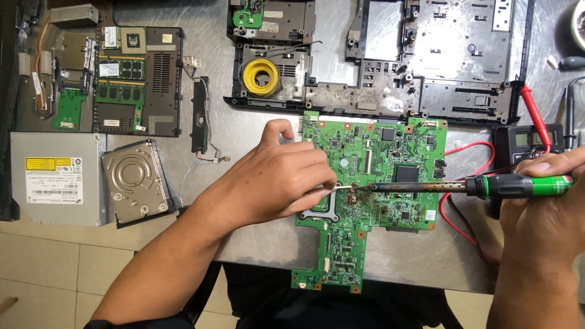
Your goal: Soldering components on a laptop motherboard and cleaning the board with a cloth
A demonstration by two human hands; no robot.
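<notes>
Left hand (277, 183) pinches a thin silvery solder wire (344, 187) onto the flat green circuit board (372, 176), stiff but fragile, best held by its edges, while right hand (545, 201) grips the green-handled soldering iron (475, 186) there.

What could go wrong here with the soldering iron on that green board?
The left hand feeds thin solder wire right beside the soldering iron tip, so its fingertips could get burned. The tip sits among tightly packed parts on the green circuit board; a slip might bridge or scorch neighbours. The red test lead runs under the iron held by the right hand, so its insulation may melt.
</notes>
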